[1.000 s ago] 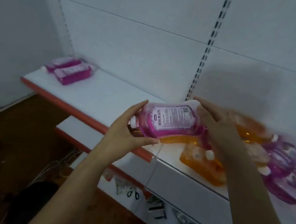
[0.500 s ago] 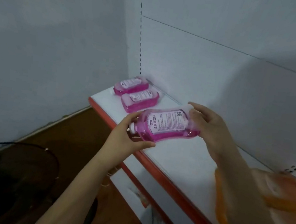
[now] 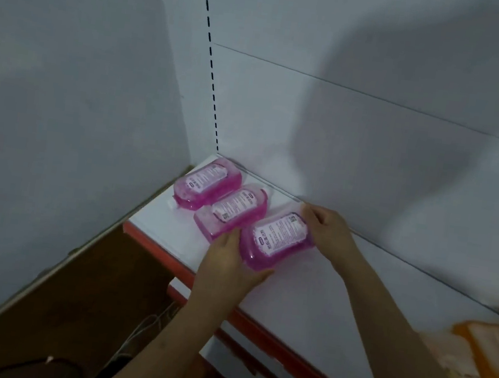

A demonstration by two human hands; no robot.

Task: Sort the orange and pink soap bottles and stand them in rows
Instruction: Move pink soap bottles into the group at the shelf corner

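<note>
Two pink soap bottles lie flat side by side at the left end of the white shelf [image 3: 305, 307], one in the back corner [image 3: 209, 185] and one beside it [image 3: 232, 212]. A third pink bottle [image 3: 276, 240] lies label-up next to them on the shelf. My left hand [image 3: 225, 265] grips its near, cap end and my right hand [image 3: 328, 228] holds its far, bottom end. An orange bottle [image 3: 487, 350] shows blurred at the right edge.
The shelf has a red front lip [image 3: 256, 319] and a white back panel with a slotted upright [image 3: 212, 76]. A grey wall closes the left side. Below are a lower shelf, a brown floor and a white cable [image 3: 134, 332].
Both hands carried the pink bottle left, from the mixed pile on the right, and lowered it onto the shelf beside the two lying bottles. My view swung left with it.
</note>
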